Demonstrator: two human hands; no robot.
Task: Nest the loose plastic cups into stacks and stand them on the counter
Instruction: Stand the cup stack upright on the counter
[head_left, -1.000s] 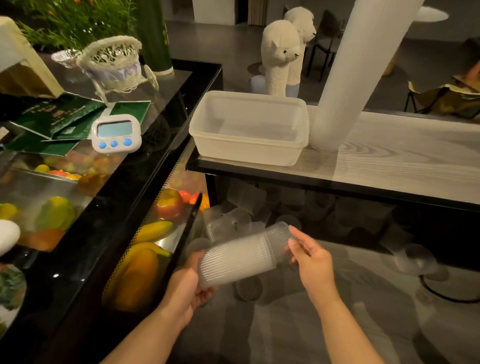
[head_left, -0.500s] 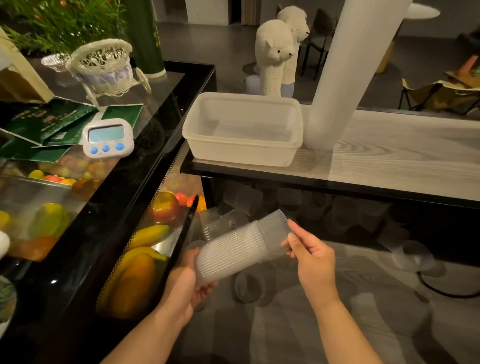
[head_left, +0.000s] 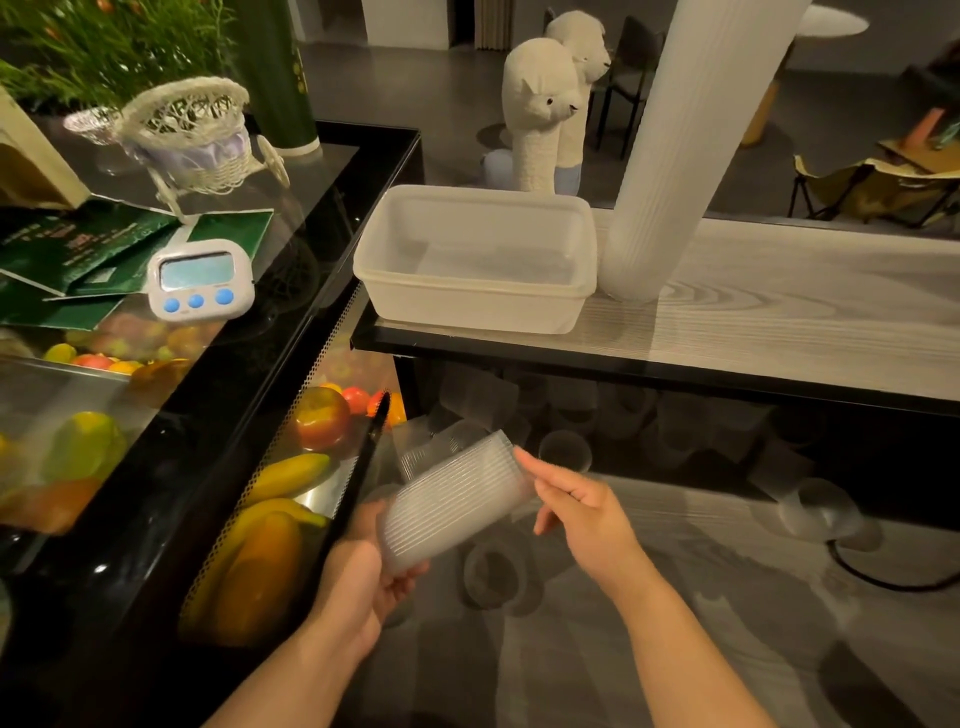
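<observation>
On the pale wood counter (head_left: 779, 312) a tall cup stack (head_left: 670, 135) stands, while below it our left hand (head_left: 358, 582) grasps a short nested stack (head_left: 454, 499), tilted so our right hand (head_left: 582, 512), fingers loosely curled, can steady its far end.

A café or shop — glass fruit display case (head_left: 156, 441), serving counter (head_left: 779, 322).

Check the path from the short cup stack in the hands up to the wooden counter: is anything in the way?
The short stack, gripped by the left hand and touched by the right hand, sits below the counter. Its black front edge overhangs, and the tub and tall stack fill the left end; the right looks open.
</observation>
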